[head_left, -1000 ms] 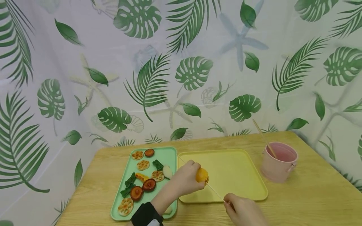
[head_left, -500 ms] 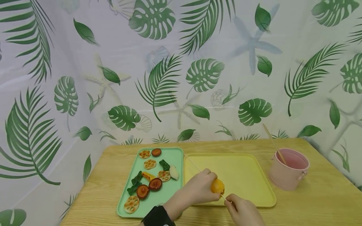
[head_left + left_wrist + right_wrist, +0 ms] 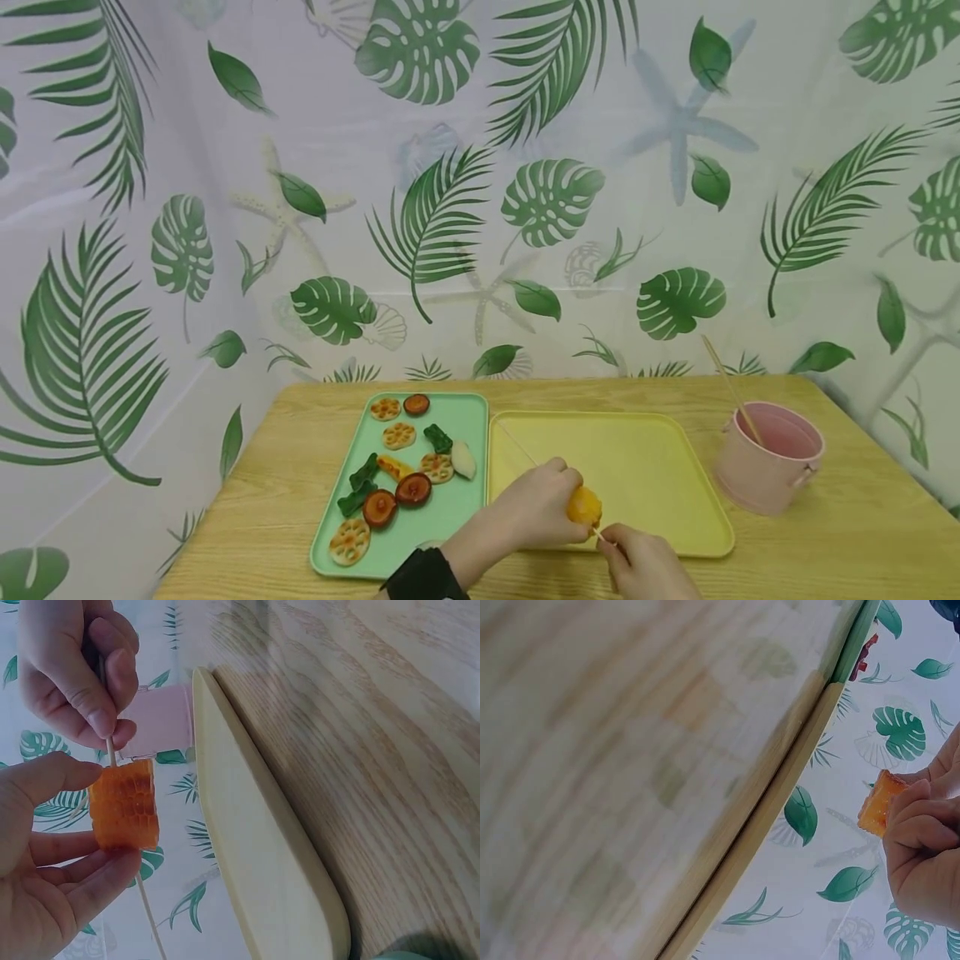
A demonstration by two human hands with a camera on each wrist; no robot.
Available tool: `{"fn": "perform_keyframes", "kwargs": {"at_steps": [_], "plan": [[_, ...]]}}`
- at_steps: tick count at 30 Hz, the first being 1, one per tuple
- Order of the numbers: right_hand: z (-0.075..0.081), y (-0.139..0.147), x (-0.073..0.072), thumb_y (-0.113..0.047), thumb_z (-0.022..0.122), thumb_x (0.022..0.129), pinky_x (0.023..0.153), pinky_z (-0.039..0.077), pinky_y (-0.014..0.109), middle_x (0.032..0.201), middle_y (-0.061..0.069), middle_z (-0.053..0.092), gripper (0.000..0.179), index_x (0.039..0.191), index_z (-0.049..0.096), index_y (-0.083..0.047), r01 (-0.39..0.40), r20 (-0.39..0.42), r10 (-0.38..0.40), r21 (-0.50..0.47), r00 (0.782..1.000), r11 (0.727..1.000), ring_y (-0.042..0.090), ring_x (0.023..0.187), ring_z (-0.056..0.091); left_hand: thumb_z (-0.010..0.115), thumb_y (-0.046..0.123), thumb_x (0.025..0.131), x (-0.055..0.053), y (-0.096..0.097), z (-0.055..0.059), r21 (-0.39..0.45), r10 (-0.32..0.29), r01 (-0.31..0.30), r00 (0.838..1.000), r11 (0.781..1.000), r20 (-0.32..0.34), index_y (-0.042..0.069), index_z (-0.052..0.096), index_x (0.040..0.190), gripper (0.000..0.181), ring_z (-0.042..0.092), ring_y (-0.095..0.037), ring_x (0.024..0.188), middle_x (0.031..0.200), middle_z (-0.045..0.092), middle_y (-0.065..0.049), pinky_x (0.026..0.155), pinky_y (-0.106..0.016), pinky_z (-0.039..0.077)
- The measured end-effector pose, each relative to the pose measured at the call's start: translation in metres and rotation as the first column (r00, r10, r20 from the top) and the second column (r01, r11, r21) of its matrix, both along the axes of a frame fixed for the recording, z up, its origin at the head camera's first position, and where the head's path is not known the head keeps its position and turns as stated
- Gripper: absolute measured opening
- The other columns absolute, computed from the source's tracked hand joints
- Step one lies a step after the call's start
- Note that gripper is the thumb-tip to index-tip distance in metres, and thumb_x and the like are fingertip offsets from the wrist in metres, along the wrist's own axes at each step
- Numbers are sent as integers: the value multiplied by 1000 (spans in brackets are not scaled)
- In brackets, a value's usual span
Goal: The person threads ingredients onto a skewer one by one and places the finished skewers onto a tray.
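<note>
Pinched in my left hand [image 3: 542, 505] is an orange-yellow piece of corn [image 3: 124, 805], threaded on a thin wooden skewer [image 3: 150, 915]. The left thumb presses one end of the corn and the fingertips the other. My right hand [image 3: 647, 563] pinches the skewer close to the corn, with only a short length of stick showing between them. Beyond the left hand, the long end of the skewer points toward the back left, over the yellow tray [image 3: 637, 433]. In the right wrist view, part of the corn [image 3: 881, 801] shows beside the right hand's curled fingers [image 3: 922, 847].
Left of the yellow tray lies a green tray [image 3: 450, 533] with lotus root slices [image 3: 350, 542], mushroom caps [image 3: 379, 508], dark green leafy pieces [image 3: 363, 471] and a pale piece [image 3: 462, 460]. A pink bucket [image 3: 765, 467] with a stick [image 3: 731, 387] stands at the right.
The corn and my right hand have come closer together along the skewer, shortening the stick between them. In the head view, the left hand has moved right and slightly down; the view itself shifted too.
</note>
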State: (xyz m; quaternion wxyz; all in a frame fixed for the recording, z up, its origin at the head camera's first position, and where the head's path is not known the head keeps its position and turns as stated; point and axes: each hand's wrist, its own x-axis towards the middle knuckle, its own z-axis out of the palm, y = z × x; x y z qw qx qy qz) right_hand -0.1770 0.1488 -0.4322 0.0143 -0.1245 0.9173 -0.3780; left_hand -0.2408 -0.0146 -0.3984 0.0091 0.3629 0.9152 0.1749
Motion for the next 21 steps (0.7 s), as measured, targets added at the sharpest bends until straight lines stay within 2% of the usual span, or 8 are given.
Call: {"fn": "perform_keyframes", "kwargs": {"at_steps": [8,13,15,18,21], "plan": [[2,1,-3,-1,53,91,47,38,22,55,-4,46,11,86,62,1,49,-36,-51,-39,998,998,3,46,39,74,33,78,-1,-1,2,58,19,-17,999,998,-34,7,63,107,41,47,-3,68,92,57,0,57,-12,38],[5,3,-2,-4,53,92,42,35,20,56,-3,51,13,87,64,1,122,41,-118,-119,992,985,5,42,37,72,39,80,-4,-13,2,125,46,-44,999,991,-10,8,64,109,44,55,-6,79,97,60,-1,64,-15,43],[7,5,-2,-6,52,93,40,34,20,58,-1,53,14,91,64,2,180,106,-164,-163,981,970,7,40,37,69,38,82,-10,-24,1,132,74,-72,997,989,-10,8,64,110,42,57,-9,84,99,61,-2,67,-17,45],[11,10,-1,-6,52,93,38,35,21,61,1,56,18,99,65,5,247,169,-214,-209,962,946,10,40,40,66,29,86,-26,-45,-1,124,141,-139,990,983,-10,4,64,112,36,59,-15,89,102,63,-6,71,-23,47],[13,15,-1,-6,52,93,38,34,21,63,2,57,20,103,64,6,275,190,-236,-214,953,937,11,40,40,65,20,87,-46,-68,-10,90,245,-244,970,966,5,0,63,109,30,59,-22,90,103,62,-12,73,-30,48]]}}
